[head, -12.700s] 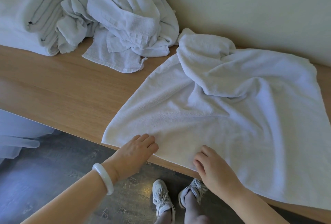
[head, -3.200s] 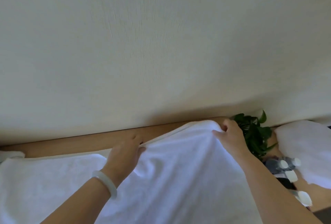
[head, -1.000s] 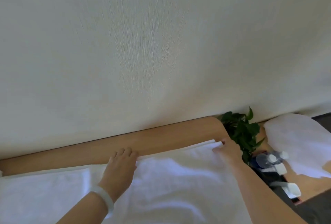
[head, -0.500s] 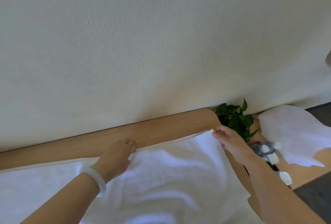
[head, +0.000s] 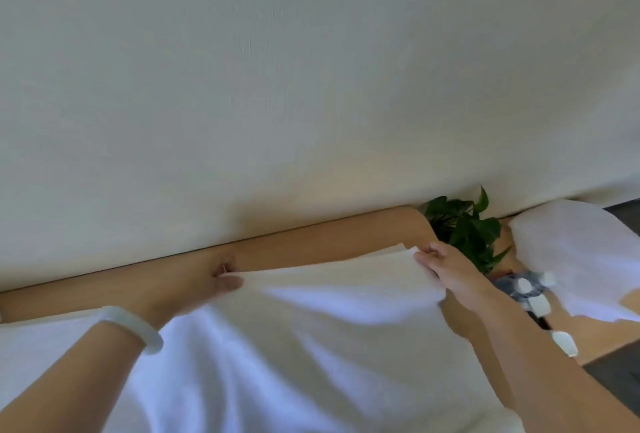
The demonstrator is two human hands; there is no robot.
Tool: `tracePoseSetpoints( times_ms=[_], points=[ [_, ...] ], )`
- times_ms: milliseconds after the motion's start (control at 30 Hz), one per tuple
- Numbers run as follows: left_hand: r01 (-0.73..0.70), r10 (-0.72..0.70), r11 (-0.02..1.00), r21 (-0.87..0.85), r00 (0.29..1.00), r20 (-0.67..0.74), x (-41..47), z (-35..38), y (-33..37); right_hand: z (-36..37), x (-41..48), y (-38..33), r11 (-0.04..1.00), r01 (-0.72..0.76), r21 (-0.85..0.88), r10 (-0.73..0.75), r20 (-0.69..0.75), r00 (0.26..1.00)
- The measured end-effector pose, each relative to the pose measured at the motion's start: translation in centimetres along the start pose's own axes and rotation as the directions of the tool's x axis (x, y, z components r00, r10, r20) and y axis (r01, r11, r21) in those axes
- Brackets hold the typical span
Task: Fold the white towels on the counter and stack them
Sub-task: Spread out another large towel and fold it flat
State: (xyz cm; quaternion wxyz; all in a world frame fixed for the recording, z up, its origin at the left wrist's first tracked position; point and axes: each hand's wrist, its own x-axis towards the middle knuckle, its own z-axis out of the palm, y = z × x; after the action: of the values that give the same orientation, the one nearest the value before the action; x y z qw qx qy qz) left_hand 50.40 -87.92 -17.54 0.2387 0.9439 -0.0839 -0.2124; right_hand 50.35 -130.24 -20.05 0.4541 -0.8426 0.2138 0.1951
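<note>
left hand (head: 194, 294), right hand (head: 450, 271): pinch towel (head: 329, 328) edge | counter (head: 329, 242) beneath

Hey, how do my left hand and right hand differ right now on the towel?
The left hand grips the towel's far edge; the right hand pinches that edge's right corner. The left hand is motion-blurred, the right hand sharp. The left wrist wears a pale bracelet; the right wrist is bare. Both hold the same white towel on the counter.

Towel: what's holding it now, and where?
The right hand pinches the white towel at its far right corner; the left hand, blurred, seems to grip the far edge.
</note>
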Motion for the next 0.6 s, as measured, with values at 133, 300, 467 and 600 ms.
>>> tracePoseSetpoints(
  times_ms=[133,300,467,600],
  points=[
    [0.025,-0.059,0.968,0.248,0.990,0.131,0.4,3.0,-1.8,2.5,0.1,0.5,0.981,0.051,-0.187,-0.086,-0.183,0.979],
    [0.027,-0.011,0.978,0.208,0.997,-0.078,0.2,5.0,-3.8,2.9,0.9,0.5,0.943,0.222,-0.249,-0.279,-0.223,0.934],
    [-0.051,0.046,0.989,0.138,0.998,0.041,0.7,3.7,-3.9,2.5,2.1,-1.2,0.946,0.094,-0.311,-0.140,-0.131,0.981],
    [-0.106,0.056,0.971,0.215,0.972,0.229,1.1,1.7,-3.3,1.4,2.3,-2.4,0.971,-0.034,-0.238,0.048,0.054,0.997]
  ],
)
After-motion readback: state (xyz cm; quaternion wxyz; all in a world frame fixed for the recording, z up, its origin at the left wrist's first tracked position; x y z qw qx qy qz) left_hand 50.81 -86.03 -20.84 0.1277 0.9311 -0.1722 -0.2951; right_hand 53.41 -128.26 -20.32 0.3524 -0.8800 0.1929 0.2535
